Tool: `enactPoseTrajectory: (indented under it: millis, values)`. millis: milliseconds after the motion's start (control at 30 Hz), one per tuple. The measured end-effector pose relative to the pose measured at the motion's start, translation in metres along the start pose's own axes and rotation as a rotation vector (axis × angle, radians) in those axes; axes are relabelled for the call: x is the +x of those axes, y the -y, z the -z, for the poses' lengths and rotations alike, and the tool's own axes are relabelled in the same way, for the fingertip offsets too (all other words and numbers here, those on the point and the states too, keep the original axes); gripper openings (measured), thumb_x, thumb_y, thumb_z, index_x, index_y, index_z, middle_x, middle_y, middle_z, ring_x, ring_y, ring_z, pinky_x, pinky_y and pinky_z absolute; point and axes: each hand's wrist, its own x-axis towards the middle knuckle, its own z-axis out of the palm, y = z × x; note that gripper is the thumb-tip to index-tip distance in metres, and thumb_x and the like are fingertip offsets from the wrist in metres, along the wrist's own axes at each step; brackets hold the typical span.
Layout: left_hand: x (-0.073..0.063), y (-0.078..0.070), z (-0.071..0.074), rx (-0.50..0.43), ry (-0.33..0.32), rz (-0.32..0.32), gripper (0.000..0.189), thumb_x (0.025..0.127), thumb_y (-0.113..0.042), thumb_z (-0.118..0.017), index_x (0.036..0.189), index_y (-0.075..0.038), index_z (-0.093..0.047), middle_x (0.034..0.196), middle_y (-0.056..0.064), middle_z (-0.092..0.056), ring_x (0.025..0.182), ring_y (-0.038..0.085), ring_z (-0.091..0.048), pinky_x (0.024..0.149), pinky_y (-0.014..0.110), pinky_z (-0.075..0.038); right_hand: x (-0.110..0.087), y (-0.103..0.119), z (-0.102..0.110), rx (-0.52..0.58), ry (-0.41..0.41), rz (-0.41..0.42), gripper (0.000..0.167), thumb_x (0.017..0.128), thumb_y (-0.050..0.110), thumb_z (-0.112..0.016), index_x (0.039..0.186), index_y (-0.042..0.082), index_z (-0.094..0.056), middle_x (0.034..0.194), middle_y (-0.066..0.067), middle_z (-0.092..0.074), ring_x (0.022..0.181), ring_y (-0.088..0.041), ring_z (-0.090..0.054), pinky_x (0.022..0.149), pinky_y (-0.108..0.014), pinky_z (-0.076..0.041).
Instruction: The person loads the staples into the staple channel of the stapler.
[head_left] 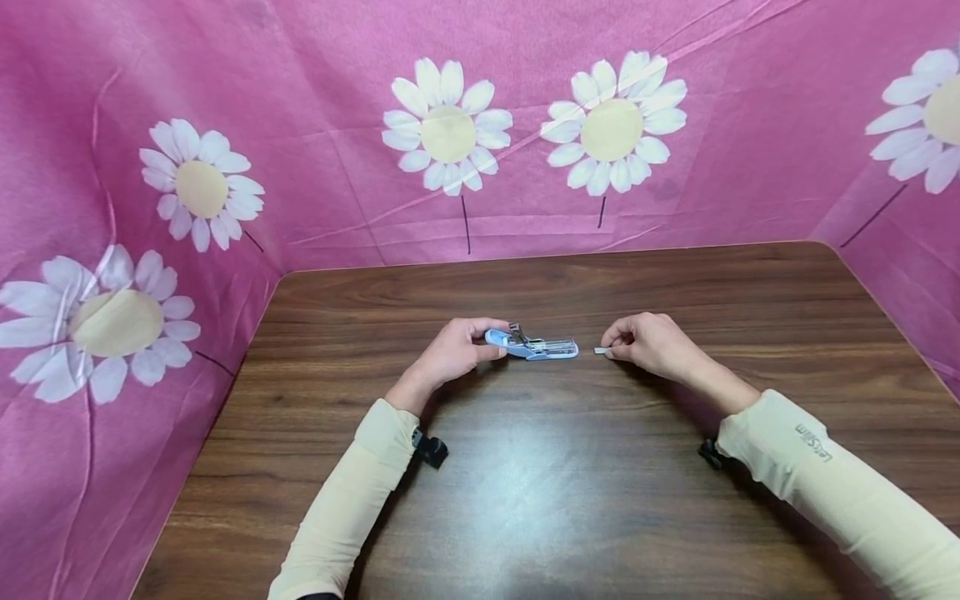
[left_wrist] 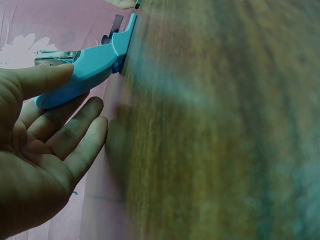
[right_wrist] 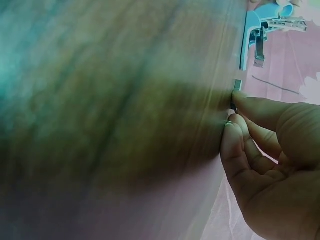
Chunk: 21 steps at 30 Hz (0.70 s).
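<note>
A light blue stapler (head_left: 551, 350) lies opened up on the table, its metal magazine and inner parts showing. My left hand (head_left: 459, 348) grips its left end between thumb and fingers; in the left wrist view the thumb presses on the blue body (left_wrist: 92, 70) while the lower fingers hang loose. Just right of the stapler's tip, my right hand (head_left: 656, 343) pinches a short strip of staples (head_left: 601, 351) between thumb and fingertips. A small gap separates the strip from the stapler. The right wrist view shows the strip's end (right_wrist: 237, 85) poking out past the thumb.
The brown wood-grain table (head_left: 525, 467) spreads around both hands. Pink cloth (head_left: 322, 167) printed with white daisies hangs along its back and sides. A black wrist camera (head_left: 431, 450) sticks out from the left sleeve, and another (head_left: 711, 454) from the right.
</note>
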Motion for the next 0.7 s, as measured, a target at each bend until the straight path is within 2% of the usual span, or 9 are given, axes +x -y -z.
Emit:
enactPoseTrajectory:
  millis: [300,400,533,700]
  values:
    - [0.0000,-0.0005,0.0003,0.015,0.003,0.010,0.043,0.090,-0.016,-0.076,0.132,-0.015,-0.069,0.111,0.003,-0.076,0.082,0.011,-0.057,0.067,0.024,-0.044,0.0014,0.0025,-0.0040,-0.090,-0.022,0.072,0.005,0.087,0.018,-0.077,0.084,0.015,-0.076,0.081,0.005,-0.074,0.074,-0.013,-0.059,0.077,-0.043,-0.050]
    - [-0.0001,-0.0001,0.0005,0.012,0.003,0.015,0.043,0.090,-0.017,-0.076,0.132,-0.015,-0.069,0.110,0.002,-0.076,0.080,0.011,-0.056,0.065,0.024,-0.044,0.0020,0.0022,-0.0043,-0.091,-0.028,0.080,0.006,0.087,0.020,-0.076,0.086,0.014,-0.077,0.079,0.006,-0.073,0.073,-0.012,-0.058,0.076,-0.042,-0.050]
    - [0.0007,-0.0005,0.0003,0.013,0.001,0.006,0.042,0.090,-0.017,-0.076,0.132,-0.015,-0.069,0.111,0.002,-0.076,0.084,0.010,-0.057,0.069,0.023,-0.044,0.0009,0.0016,-0.0016,-0.069,-0.045,0.067,0.004,0.088,0.019,-0.075,0.087,0.015,-0.077,0.075,0.008,-0.070,0.071,-0.010,-0.057,0.073,-0.037,-0.048]
    - [-0.0002,-0.0024,0.0002,0.010,0.001,0.007,0.042,0.090,-0.016,-0.076,0.132,-0.014,-0.069,0.112,0.003,-0.076,0.085,0.011,-0.058,0.069,0.023,-0.044,-0.0024,0.0026,0.0054,-0.029,-0.056,0.040,0.005,0.089,0.017,-0.074,0.089,0.019,-0.078,0.076,0.009,-0.072,0.069,-0.008,-0.057,0.070,-0.032,-0.046]
